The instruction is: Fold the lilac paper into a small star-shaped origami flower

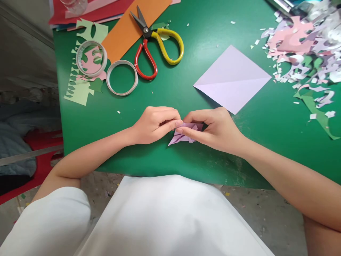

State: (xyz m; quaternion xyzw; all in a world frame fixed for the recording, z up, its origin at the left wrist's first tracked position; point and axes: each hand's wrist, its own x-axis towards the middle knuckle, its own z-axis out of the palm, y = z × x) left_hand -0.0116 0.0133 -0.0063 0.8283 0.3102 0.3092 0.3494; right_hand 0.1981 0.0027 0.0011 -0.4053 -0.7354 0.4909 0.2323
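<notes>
A small folded piece of lilac paper point(180, 137) lies on the green table point(186, 89) near its front edge. My left hand point(154, 124) pinches its top edge from the left, fingertips closed on it. From the right, my right hand point(215, 129) grips the same piece, thumb and fingers pressed on the fold. The two hands meet fingertip to fingertip over the paper, which hides most of it.
A square lilac sheet point(232, 79) with a diagonal crease lies behind my right hand. Scissors point(154, 42) with red and yellow handles rest on an orange strip point(128, 28). Two tape rings point(122, 77) and cut green paper sit at the left. Paper scraps point(306, 53) pile at the right.
</notes>
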